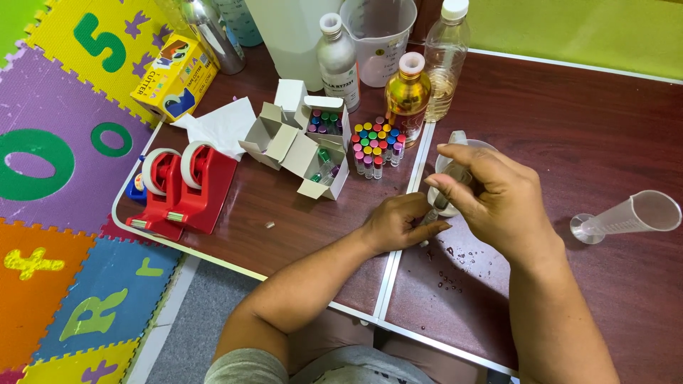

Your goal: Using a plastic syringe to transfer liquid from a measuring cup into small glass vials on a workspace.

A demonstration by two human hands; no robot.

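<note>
Left hand (395,222) fingers pinched around a small clear vial (431,217), low over the dark brown wooden table (569,135) at the seam between its panels. Right hand (491,195) closed on a small clear plastic beaker (455,153) tipped just above the vial. Cluster of colour-capped small vials (377,146) behind; clear plastic measuring cylinder (629,215) lies on its side at right. Red tape dispensers (186,186) at left.

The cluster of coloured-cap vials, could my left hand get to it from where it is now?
Probably yes. The left hand rests on the table just below the coloured-cap vials, with only bare wood between them. The open cardboard boxes sit to one side, not across the path, though its fingers seem occupied with a small vial.
</note>
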